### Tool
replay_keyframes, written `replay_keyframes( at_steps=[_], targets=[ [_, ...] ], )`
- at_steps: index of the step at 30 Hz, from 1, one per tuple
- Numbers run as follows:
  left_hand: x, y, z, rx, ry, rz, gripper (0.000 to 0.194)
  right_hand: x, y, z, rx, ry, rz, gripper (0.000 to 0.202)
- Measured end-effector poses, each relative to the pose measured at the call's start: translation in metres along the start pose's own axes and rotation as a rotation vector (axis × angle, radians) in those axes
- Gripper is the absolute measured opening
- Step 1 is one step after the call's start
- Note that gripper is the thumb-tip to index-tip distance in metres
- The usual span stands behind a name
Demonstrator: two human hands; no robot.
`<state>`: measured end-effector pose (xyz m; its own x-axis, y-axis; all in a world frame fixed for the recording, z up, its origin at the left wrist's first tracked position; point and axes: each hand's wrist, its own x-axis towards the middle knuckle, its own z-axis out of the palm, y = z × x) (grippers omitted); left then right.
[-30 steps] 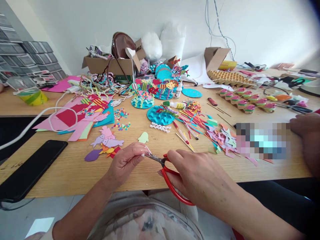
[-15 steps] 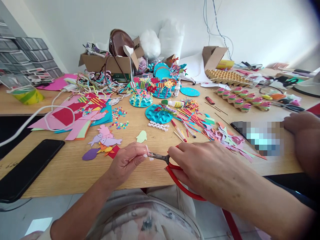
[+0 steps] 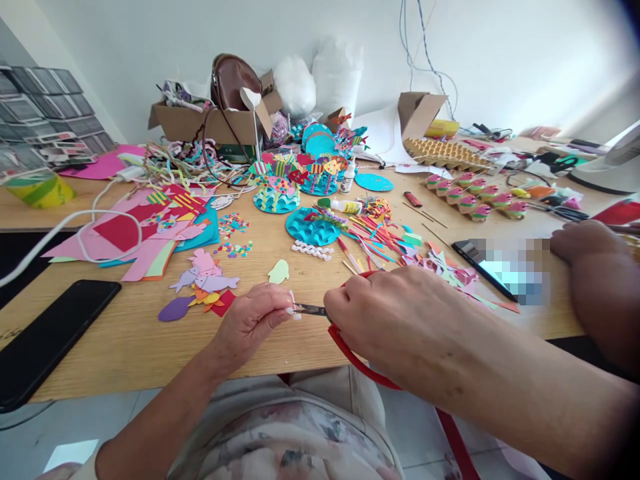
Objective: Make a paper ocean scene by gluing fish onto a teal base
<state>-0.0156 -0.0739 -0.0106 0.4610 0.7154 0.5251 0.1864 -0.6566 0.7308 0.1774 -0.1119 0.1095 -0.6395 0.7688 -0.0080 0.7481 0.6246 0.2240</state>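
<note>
My right hand (image 3: 373,313) is closed round the red handles of a pair of scissors (image 3: 311,309), whose blades point left. Between the thumb and fingers of my left hand (image 3: 255,320) is a small pale piece of paper (image 3: 293,301), mostly covered by the fingertips. The blade tips reach this piece right beside those fingertips. Just beyond my left hand lies a light green paper cutout (image 3: 279,271). Purple, pink and orange fish cutouts (image 3: 216,282) are piled to its left, near a dark purple oval (image 3: 175,309).
A black phone (image 3: 60,337) lies at the left. Coloured paper sheets (image 3: 125,233), turquoise wavy discs (image 3: 313,228), glue bottles (image 3: 349,175) and paper scraps (image 3: 450,270) cover the table's middle. Another person's arm (image 3: 595,280) rests at the right by a phone with a blurred screen (image 3: 487,270).
The scissor blades look closer together, and my right hand sits slightly further left. The whole view has shifted a little. My left hand keeps its pinch.
</note>
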Motion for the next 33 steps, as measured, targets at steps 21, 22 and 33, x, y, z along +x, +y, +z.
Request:
replay_keyframes(
  at_steps=[21, 22, 33],
  targets=[
    [0.001, 0.004, 0.015, 0.304, 0.16, 0.173, 0.008, 0.011, 0.024, 0.005, 0.574, -0.472, 0.266, 0.037],
    [0.001, 0.004, 0.014, 0.308, 0.166, 0.157, 0.008, 0.012, 0.028, 0.007, 0.704, -0.538, 0.263, 0.04],
    [-0.003, 0.004, -0.01, 0.182, 0.241, 0.074, 0.012, -0.049, 0.076, 0.036, 0.502, -0.241, 0.555, 0.038]
  ],
)
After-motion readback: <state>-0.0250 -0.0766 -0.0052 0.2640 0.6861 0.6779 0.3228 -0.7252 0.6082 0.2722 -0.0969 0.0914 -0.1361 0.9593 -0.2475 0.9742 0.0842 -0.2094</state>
